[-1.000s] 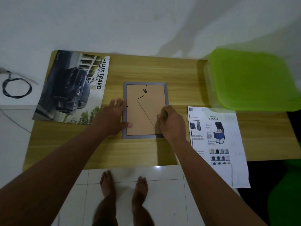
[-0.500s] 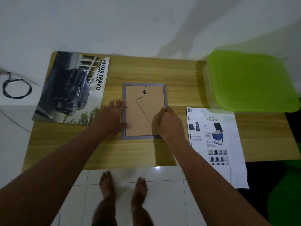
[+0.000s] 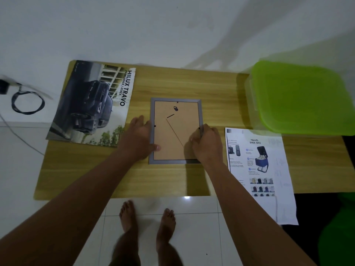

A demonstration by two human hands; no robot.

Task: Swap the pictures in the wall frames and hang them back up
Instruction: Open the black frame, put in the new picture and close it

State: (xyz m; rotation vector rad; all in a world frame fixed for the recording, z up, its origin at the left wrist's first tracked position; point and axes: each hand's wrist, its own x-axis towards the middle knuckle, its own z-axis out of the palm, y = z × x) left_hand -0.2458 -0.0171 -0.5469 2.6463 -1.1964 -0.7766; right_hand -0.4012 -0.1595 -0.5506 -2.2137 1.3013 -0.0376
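Note:
A grey picture frame [image 3: 175,101] lies face down in the middle of the wooden table [image 3: 172,179], its brown backing board and small hanger showing. My left hand [image 3: 139,139] rests flat against the frame's left edge, thumb on the backing. My right hand [image 3: 206,144] has its fingers curled at the frame's right edge, near a small black clip. A car poster [image 3: 92,104] lies at the table's left. A white printed sheet showing a shoe bag [image 3: 259,169] lies at the right, overhanging the front edge.
A box with a green lid [image 3: 299,96] stands at the table's back right. A coiled black cable [image 3: 26,101] lies on a white surface to the left. The white wall runs behind the table. My bare feet [image 3: 148,219] stand on white tiles.
Both hands stay at the frame's edges. The right hand's fingers have shifted slightly up along the right edge towards the clip. The frame has not moved.

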